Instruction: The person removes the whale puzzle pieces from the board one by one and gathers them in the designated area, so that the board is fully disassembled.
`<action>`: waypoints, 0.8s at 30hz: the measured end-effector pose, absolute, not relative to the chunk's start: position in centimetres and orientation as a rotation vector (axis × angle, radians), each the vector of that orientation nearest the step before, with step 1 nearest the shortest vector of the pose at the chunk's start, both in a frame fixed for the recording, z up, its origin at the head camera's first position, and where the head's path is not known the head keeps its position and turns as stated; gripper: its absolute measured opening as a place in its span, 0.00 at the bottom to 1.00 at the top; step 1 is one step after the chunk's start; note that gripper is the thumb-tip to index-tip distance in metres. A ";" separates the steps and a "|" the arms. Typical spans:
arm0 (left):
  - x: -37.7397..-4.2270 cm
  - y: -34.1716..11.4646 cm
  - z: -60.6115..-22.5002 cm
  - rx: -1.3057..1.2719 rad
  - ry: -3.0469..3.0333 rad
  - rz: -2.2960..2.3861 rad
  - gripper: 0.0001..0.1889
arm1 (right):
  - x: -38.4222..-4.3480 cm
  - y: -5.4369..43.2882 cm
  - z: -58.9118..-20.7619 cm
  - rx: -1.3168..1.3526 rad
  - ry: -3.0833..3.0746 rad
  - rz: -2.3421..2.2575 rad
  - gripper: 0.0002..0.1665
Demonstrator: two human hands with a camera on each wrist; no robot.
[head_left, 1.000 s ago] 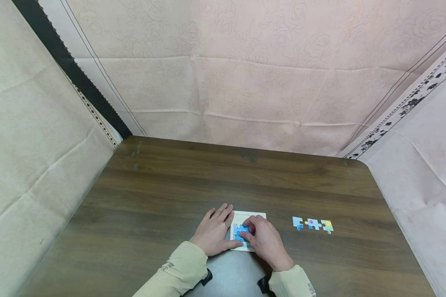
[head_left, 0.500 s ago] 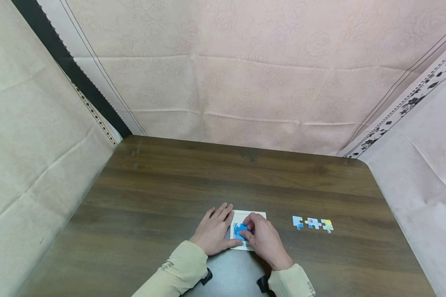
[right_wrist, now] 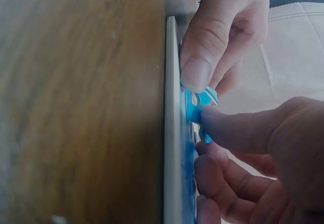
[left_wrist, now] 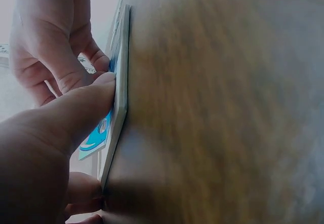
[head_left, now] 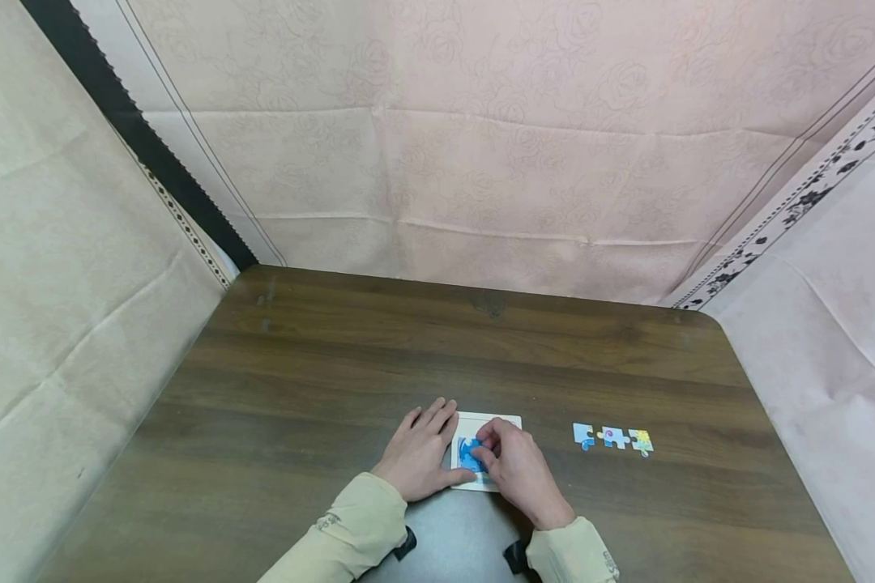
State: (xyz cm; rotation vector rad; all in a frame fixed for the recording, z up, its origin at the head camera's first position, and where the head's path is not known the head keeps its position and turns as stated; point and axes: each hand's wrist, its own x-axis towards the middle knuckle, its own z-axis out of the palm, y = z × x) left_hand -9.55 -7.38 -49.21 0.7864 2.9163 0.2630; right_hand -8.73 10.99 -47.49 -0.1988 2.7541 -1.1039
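In the head view, a small white puzzle tray (head_left: pixel 474 421) lies near the table's front edge. My left hand (head_left: pixel 421 457) rests along its left side, fingers straight, thumb over the lower left corner. With thumb and fingertips, my right hand (head_left: pixel 519 470) pinches a blue puzzle piece (right_wrist: pixel 206 96) over the tray. The right wrist view has this piece tilted up from the tray surface, close to the left thumb. Blue picture area (head_left: pixel 468 455) shows on the tray between the hands; the right hand hides its right part.
To the right of the tray lie three loose puzzle pieces in a row: a blue one (head_left: pixel 582 436), a pale blue one (head_left: pixel 613 438) and a yellow-and-blue one (head_left: pixel 640 441). The brown wooden table (head_left: pixel 321 364) is bordered by pale cloth (head_left: pixel 481 186) at the back and sides.
The right thumb and fingertips have shifted slightly over the tray, and the blue patch beside them looks different. The left hand and the three loose pieces have stayed put.
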 end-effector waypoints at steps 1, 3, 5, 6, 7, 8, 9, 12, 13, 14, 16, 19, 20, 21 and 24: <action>-9.5 -7.4 -49.2 0.787 2.916 0.264 0.50 | -8.7 11.0 -47.5 -0.190 2.746 -1.110 0.08; -9.5 -7.4 -49.2 0.787 2.919 0.265 0.50 | -8.7 11.0 -47.5 -0.178 2.733 -1.127 0.07; -9.5 -7.4 -49.2 0.785 2.916 0.264 0.50 | -8.7 11.1 -47.5 -0.176 2.726 -1.150 0.05; -9.5 -7.4 -49.2 0.783 2.916 0.263 0.50 | -8.6 11.1 -47.5 -0.178 2.723 -1.158 0.05; -9.5 -7.4 -49.2 0.782 2.916 0.262 0.50 | -8.6 11.2 -47.5 -0.181 2.720 -1.166 0.04; -9.5 -7.4 -49.2 0.782 2.919 0.266 0.50 | -8.6 11.2 -47.5 -0.183 2.715 -1.175 0.03; -9.5 -7.4 -49.2 0.781 2.919 0.265 0.50 | -8.6 11.3 -47.5 -0.185 2.709 -1.184 0.03; -9.5 -7.4 -49.2 0.783 2.921 0.262 0.50 | -8.6 11.4 -47.5 -0.196 2.695 -1.202 0.03; -9.5 -7.4 -49.2 0.786 2.921 0.260 0.50 | -8.6 11.5 -47.5 -0.197 2.690 -1.205 0.03; -9.5 -7.4 -49.2 0.790 2.923 0.260 0.50 | -8.6 11.5 -47.5 -0.196 2.686 -1.209 0.03; -9.5 -7.4 -49.1 0.793 2.921 0.256 0.50 | -8.6 11.6 -47.5 -0.196 2.683 -1.216 0.03; -9.5 -7.4 -49.1 0.793 2.915 0.259 0.50 | -8.5 11.6 -47.3 -0.187 2.673 -1.218 0.03; -9.5 -7.4 -49.0 0.793 2.915 0.262 0.49 | -8.5 11.6 -47.3 -0.186 2.669 -1.219 0.03; -9.5 -7.4 -49.0 0.791 2.914 0.264 0.49 | -8.5 11.6 -47.2 -0.187 2.666 -1.218 0.03; -9.4 -7.5 -48.9 0.789 2.914 0.261 0.49 | -8.5 11.6 -47.1 -0.193 2.664 -1.207 0.04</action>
